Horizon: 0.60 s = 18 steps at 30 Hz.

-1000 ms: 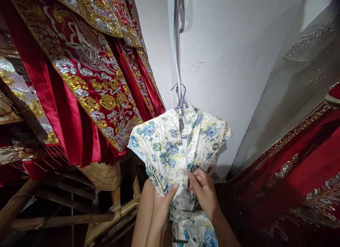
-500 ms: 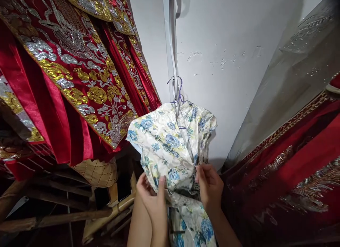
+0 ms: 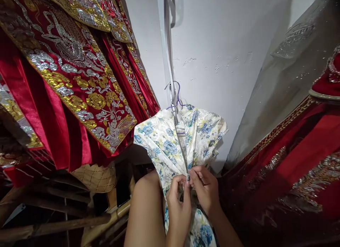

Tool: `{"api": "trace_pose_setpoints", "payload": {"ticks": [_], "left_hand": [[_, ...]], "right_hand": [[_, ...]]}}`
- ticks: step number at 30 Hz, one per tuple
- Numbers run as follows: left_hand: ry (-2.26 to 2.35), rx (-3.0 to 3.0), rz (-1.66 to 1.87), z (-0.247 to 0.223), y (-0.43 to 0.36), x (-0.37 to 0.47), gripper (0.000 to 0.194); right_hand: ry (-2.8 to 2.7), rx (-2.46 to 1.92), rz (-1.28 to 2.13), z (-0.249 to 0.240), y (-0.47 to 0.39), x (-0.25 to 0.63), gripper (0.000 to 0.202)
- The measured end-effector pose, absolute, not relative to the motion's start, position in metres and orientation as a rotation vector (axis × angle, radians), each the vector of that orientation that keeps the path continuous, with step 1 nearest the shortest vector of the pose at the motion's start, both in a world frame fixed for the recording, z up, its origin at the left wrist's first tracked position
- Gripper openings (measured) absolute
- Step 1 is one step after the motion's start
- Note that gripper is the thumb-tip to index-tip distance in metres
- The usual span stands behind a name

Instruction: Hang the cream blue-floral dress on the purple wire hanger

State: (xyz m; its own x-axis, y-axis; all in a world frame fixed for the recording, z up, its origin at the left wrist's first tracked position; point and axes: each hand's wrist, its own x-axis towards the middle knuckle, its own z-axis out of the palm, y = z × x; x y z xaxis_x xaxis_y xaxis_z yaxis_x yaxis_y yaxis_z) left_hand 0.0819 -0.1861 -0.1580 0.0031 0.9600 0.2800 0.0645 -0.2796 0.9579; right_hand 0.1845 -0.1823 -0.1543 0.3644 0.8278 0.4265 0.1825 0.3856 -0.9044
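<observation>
A white dress point(image 3: 167, 144) with blue flowers and short sleeves hangs in front of me on a purple wire hanger point(image 3: 178, 94). Its front opening runs down from the collar. My left hand point(image 3: 180, 201) pinches the fabric at the lower end of that opening. Right beside it, my right hand point(image 3: 204, 186) is closed on the opening's edge, thumb and forefinger pressed together. The fingertips of both hands nearly meet; whatever fastener lies between them is too small to make out. Below the hands the skirt drops past my bare knee point(image 3: 148, 194).
Red garments point(image 3: 98, 98) with gold and silver embroidery hang at the left. Beneath them are a woven basket point(image 3: 95, 178) and bamboo poles point(image 3: 53, 222). Another red garment point(image 3: 300, 162) under clear plastic point(image 3: 276, 69) stands right. A white wall point(image 3: 212, 38) is behind.
My left hand has moved right from the dress's side to the front opening, beside my right hand. The bodice now hangs straighter and spreads wider, and my knee shows more.
</observation>
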Motion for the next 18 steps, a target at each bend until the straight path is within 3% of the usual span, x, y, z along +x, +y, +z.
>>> {"api": "trace_pose_setpoints", "payload": {"ticks": [7, 18], "left_hand": [[1.131, 1.542, 1.354, -0.171, -0.19, 0.071, 0.021], [1.139, 1.601, 1.28, -0.174, -0.189, 0.057, 0.024]], "right_hand": [[-1.215, -1.096, 0.575, -0.147, -0.158, 0.179, 0.026], [-1.433, -0.979, 0.359, -0.061, -0.077, 0.194, 0.027]]}}
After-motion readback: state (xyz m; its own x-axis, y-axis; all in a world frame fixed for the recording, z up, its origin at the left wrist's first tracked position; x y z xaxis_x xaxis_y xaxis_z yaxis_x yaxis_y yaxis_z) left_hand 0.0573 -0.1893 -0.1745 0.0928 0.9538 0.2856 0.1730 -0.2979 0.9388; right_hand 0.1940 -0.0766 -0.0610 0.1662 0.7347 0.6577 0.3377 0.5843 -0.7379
